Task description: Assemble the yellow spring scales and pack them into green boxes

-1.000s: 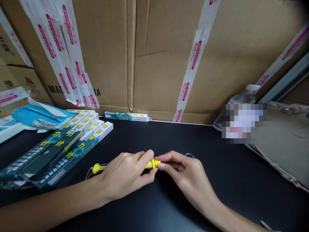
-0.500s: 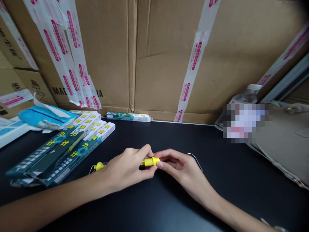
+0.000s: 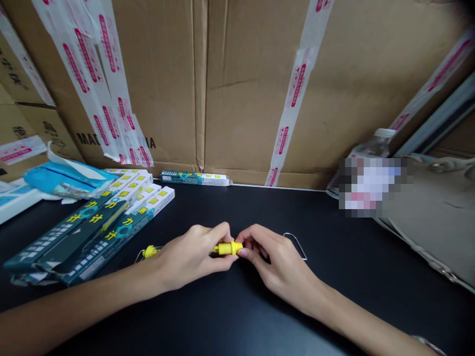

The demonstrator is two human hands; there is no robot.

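A tubular spring scale with yellow end pieces (image 3: 224, 248) lies sideways between my hands, low over the black table (image 3: 237, 316). My left hand (image 3: 193, 254) is wrapped over its tube, thumb and index finger pinching close to the right end. Past my left wrist sticks out the other yellow cap (image 3: 151, 251), with a thin wire hook. The fingertips of my right hand (image 3: 276, 254) pinch the right yellow cap. Behind that hand a bent metal wire loop (image 3: 297, 245) shows; whether it joins the scale is hidden. Most of the tube is covered by my left hand.
Several green-and-white spring scale boxes (image 3: 126, 225) are piled at left, beside a blue soft packet (image 3: 69, 179). Another such box (image 3: 195, 178) lies against the large taped carton (image 3: 245, 109). At right stand a plastic bottle (image 3: 376, 143) and a beige bag (image 3: 438, 212).
The whole view has shifted slightly. My right fingers have curled a little differently at the yellow cap; both hands keep their hold on the spring scale.
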